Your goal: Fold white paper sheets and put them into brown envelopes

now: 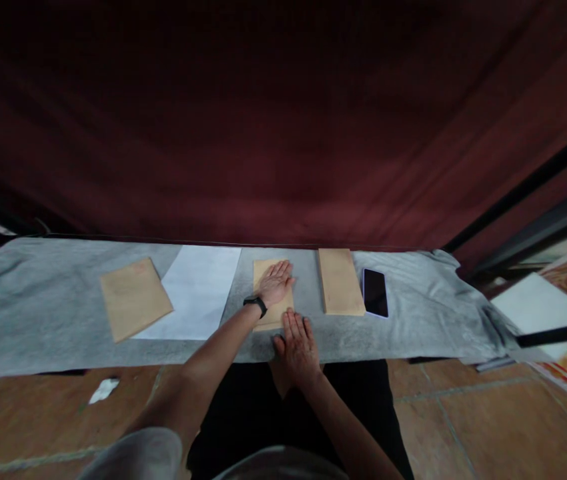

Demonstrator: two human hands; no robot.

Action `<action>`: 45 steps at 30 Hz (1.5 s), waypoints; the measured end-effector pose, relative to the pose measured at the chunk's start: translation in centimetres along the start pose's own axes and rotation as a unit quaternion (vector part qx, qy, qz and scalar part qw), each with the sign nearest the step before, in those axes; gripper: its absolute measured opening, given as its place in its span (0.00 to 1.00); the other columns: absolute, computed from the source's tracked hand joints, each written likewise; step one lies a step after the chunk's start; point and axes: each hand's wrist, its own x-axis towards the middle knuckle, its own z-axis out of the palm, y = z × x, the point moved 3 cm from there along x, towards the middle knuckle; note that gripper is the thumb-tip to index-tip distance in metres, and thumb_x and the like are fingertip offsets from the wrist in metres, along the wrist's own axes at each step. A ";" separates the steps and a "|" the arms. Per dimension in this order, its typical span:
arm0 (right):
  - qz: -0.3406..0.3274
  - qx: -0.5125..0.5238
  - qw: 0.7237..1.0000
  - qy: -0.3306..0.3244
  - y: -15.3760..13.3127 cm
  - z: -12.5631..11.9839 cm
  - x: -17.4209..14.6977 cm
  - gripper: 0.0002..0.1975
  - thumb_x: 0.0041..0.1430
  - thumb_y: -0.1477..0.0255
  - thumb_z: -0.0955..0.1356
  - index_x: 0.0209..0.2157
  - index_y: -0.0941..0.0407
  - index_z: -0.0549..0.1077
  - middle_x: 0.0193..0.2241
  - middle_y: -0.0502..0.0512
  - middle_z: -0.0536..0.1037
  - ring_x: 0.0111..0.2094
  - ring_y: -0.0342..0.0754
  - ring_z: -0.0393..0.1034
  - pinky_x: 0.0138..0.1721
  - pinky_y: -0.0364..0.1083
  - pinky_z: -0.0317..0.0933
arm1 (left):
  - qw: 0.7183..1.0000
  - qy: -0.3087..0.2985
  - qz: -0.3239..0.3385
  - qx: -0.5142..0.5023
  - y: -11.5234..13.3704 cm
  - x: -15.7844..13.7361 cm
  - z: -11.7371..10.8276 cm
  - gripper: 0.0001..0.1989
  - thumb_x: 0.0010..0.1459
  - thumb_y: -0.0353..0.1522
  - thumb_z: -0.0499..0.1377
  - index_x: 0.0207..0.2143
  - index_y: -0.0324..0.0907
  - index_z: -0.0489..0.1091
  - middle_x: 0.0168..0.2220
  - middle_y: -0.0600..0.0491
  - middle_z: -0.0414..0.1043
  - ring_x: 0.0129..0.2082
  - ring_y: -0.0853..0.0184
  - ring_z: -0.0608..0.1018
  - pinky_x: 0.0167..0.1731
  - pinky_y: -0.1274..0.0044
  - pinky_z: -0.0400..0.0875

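Note:
A narrow brown paper envelope [277, 313] lies flat on the grey cloth in front of me; it may be a folded sheet, I cannot tell. My left hand [274, 283], with a dark band on the wrist, rests flat on its upper part with the fingers stretched out. My right hand [300, 343] lies with straight fingers at the lower right corner, its fingertips touching the edge. To the right is a neat stack of similar brown envelopes [341, 283]. A wider brown paper piece [136, 300] on the left overlaps a white sheet [203, 287].
The grey cloth [413, 333] covers a long, narrow table. A phone [375, 292] with a dark screen lies right of the stack. A dark red curtain [273, 167] hangs behind. Black bars [528, 183] stand at the right, and a crumpled white tissue [104, 391] is on the tiled floor.

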 end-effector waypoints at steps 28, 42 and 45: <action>-0.020 0.052 0.996 -0.076 -0.9 -1.3 -0.8 0.25 0.71 0.66 0.60 0.67 0.57 0.59 0.67 0.59 0.59 0.68 0.53 0.52 0.68 0.58 0.44 | 0.982 0.121 -0.145 0.015 4.0 -19.6 -1.2 0.29 0.68 0.36 0.46 0.67 0.32 0.55 0.69 0.36 0.53 0.69 0.52 0.56 0.67 0.57 0.50; 0.056 0.036 0.995 -0.076 -1.9 -1.5 1.8 0.19 0.68 0.68 0.63 0.58 0.57 0.70 0.58 0.61 0.73 0.56 0.56 0.69 0.59 0.54 0.60 | 0.825 0.222 -0.305 -0.421 3.1 -15.8 -2.3 0.30 0.55 0.27 0.55 0.62 0.37 0.59 0.33 0.52 0.76 0.31 0.64 0.79 0.36 0.71 0.75; 0.098 0.051 0.991 -0.077 -1.5 -2.1 3.0 0.20 0.68 0.71 0.61 0.59 0.57 0.69 0.56 0.65 0.74 0.49 0.56 0.73 0.49 0.51 0.67 | 0.807 0.230 -0.262 -0.476 4.5 -15.2 -3.3 0.27 0.57 0.30 0.57 0.59 0.39 0.63 0.31 0.54 0.75 0.30 0.66 0.78 0.35 0.73 0.74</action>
